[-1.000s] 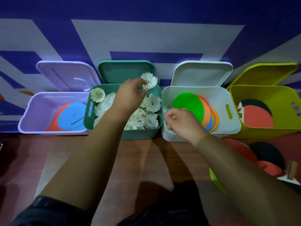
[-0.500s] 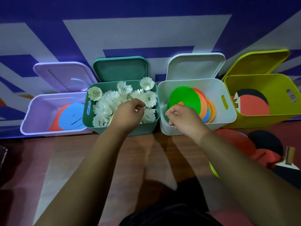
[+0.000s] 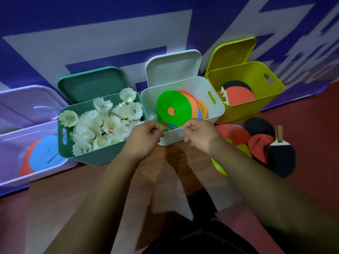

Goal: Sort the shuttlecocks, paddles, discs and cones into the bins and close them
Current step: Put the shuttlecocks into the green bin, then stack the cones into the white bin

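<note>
Red-brown floor (image 3: 55, 208) running below blue-and-white patterned wall (image 3: 110, 24). Four open plastic bins sitting along wall:
- Lilac bin (image 3: 14, 153) at 9 o'clock, holding blue and orange flat discs (image 3: 45, 154).
- Teal bin (image 3: 102, 158) at 10, holding white feather shuttlecocks (image 3: 102, 123).
- White bin (image 3: 205, 85) at 12, holding green and orange ring discs (image 3: 174, 107).
- Yellow-green bin (image 3: 256, 74) at 2, holding red-and-black paddles (image 3: 238, 94).

Loose paddles (image 3: 280, 158) lying at 3. Your left hand (image 3: 145, 140) hovering at white bin's near rim, fingers curling closed, nothing showing inside. Your right hand (image 3: 201, 136) hovering just beside it, fingers curling at rim; cannot tell whether gripping anything.

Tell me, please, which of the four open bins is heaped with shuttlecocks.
The dark green bin, second from left; the lilac bin, white bin and yellow bin hold mainly flat pieces.
</note>
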